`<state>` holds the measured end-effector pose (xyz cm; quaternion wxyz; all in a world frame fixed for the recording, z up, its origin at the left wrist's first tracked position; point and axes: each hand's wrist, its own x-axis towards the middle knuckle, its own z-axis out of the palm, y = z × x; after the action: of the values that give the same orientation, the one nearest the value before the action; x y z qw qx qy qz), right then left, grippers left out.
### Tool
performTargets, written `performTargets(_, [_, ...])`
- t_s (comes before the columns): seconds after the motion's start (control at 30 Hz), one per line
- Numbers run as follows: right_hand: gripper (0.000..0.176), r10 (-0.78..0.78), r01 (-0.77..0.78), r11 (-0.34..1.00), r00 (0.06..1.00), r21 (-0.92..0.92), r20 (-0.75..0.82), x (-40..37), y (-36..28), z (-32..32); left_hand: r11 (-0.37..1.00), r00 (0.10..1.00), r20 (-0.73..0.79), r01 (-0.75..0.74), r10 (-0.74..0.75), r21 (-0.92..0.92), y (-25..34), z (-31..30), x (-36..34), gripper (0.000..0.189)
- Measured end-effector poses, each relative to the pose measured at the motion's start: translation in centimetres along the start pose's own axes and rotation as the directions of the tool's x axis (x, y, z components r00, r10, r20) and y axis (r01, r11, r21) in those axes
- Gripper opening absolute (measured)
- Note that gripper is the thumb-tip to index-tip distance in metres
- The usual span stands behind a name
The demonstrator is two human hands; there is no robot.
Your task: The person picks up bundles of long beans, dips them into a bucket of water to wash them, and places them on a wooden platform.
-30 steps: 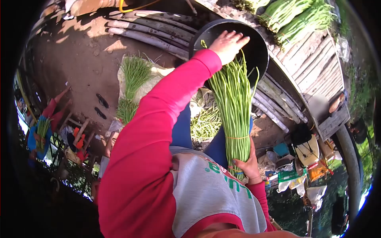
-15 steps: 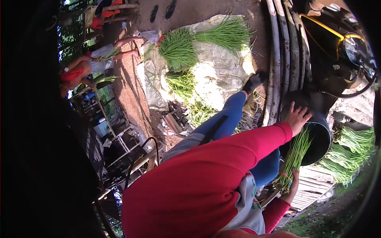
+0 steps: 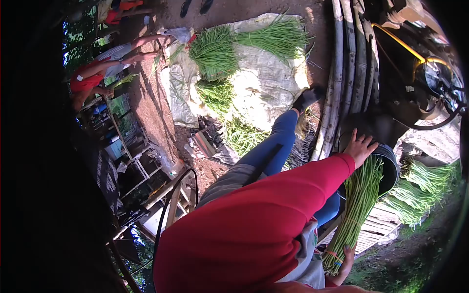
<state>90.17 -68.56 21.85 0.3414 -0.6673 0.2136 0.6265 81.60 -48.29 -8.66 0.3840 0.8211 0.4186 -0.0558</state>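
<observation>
A long bunch of green string beans [image 3: 354, 210], tied with bands near its stem end, stretches from a dark bucket [image 3: 390, 166]. My left hand [image 3: 347, 261] is closed around the stem end beside the bands. The bucket lies tilted with its mouth towards the beans, and their tips overlap its opening. My right hand [image 3: 360, 147] is at the bucket's rim over the bean tips, fingers spread and the back of the hand showing. My red sleeve covers much of the view.
More bean bunches [image 3: 410, 193] lie on a slatted wooden platform [image 3: 378, 222] past the bucket. A pale sheet [image 3: 273, 83] on the ground bears several bean heaps [image 3: 213, 52]. Bamboo poles [image 3: 337, 78] run alongside. Another person [image 3: 90, 78] bends at the far left, holding beans.
The bean bunch has slid away from the bucket with my left hand, showing more of its length. My right hand stays near the rim. The other person's posture has shifted.
</observation>
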Motion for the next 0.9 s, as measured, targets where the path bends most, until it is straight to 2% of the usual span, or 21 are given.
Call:
performTargets(0.07, [0.058, 0.055, -0.050, 0.990, 0.998, 0.133, -0.033, -0.8, -0.8, 2.5, 1.000, 1.000, 0.011, -0.012, 0.012, -0.001, 0.2, 0.2, 0.0, 0.053])
performTargets(0.1, [0.057, 0.072, -0.070, 0.989, 0.997, 0.133, -0.009, 1.4, -1.0, 2.9, 1.000, 1.000, 0.015, -0.009, 0.009, 0.002, -0.1, 0.1, 0.0, 0.051])
performTargets(0.17, [0.051, 0.150, -0.151, 0.985, 0.988, 0.084, 0.022, 10.1, 0.6, 0.9, 1.000, 0.999, 0.033, -0.008, 0.007, 0.013, 0.1, -0.4, -0.1, 0.050])
performTargets(0.23, [0.045, 0.272, -0.287, 0.941, 0.957, 0.179, 0.104, 22.4, 2.2, -0.2, 1.000, 0.999, 0.040, -0.008, 0.008, 0.005, 0.0, -0.2, 0.2, 0.051])
performTargets(0.27, [0.039, 0.411, -0.427, 0.872, 0.904, 0.239, 0.116, 24.4, -0.9, 3.6, 1.000, 0.999, 0.035, -0.010, 0.010, 0.006, 0.0, -0.3, 0.2, 0.051])
performTargets(0.3, [0.039, 0.411, -0.425, 0.877, 0.905, 0.224, 0.111, 25.9, -2.7, 6.6, 1.000, 0.999, 0.039, -0.002, 0.002, 0.008, 0.2, -0.1, -0.2, 0.051])
performTargets(0.33, [0.035, 0.358, -0.381, 0.872, 0.925, 0.308, 0.130, 25.4, -4.2, 9.0, 1.000, 0.999, 0.033, 0.004, -0.004, 0.009, 0.2, -0.3, -0.2, 0.057])
performTargets(0.37, [0.035, 0.347, -0.372, 0.868, 0.928, 0.329, 0.135, 26.0, -3.6, 7.9, 1.000, 1.000, 0.030, -0.005, 0.005, 0.014, 0.1, -0.3, 0.0, 0.063])
performTargets(0.43, [0.041, 0.228, -0.240, 0.945, 0.970, 0.223, 0.078, 26.2, -1.3, 4.2, 0.999, 1.000, 0.012, -0.025, 0.024, 0.040, 0.2, 0.4, -0.2, 0.062])
performTargets(0.47, [0.040, 0.277, -0.299, 0.936, 0.951, 0.187, 0.135, 21.5, -1.8, 3.7, 0.998, 0.999, -0.027, -0.018, 0.020, 0.064, -0.2, 0.8, 0.0, 0.062])
performTargets(0.5, [0.042, 0.208, -0.198, 0.927, 0.978, 0.318, 0.003, 16.7, -1.1, 4.0, 0.998, 1.000, -0.026, -0.014, 0.015, 0.056, -0.3, 0.9, 0.0, 0.061])
performTargets(0.53, [0.045, 0.149, -0.149, 0.945, 0.989, 0.292, 0.022, 13.1, 0.1, 1.9, 0.999, 1.000, -0.005, -0.009, 0.009, 0.049, -0.2, 0.3, 0.2, 0.060])
performTargets(0.6, [0.053, 0.102, -0.084, 0.975, 0.992, 0.206, -0.076, 7.1, 3.9, -2.9, 1.000, 1.000, 0.015, 0.004, -0.004, 0.006, -0.1, 0.3, 0.2, 0.059])
performTargets(0.7, [0.052, 0.097, -0.081, 0.978, 0.992, 0.194, -0.078, 0.4, 3.5, -2.3, 0.999, 1.000, -0.009, -0.003, 0.004, 0.052, 0.0, 0.5, 0.0, 0.059])
performTargets(0.77, [0.053, 0.113, -0.102, 0.971, 0.993, 0.218, -0.041, 3.2, 3.0, -0.7, 0.998, 1.000, -0.022, -0.020, 0.021, 0.052, -0.1, 0.3, 0.2, 0.060])
performTargets(0.9, [0.051, 0.234, -0.239, 0.932, 0.971, 0.274, 0.052, 19.1, 1.5, 3.4, 0.999, 1.000, 0.009, -0.028, 0.028, 0.024, -0.2, -0.5, 0.2, 0.063])
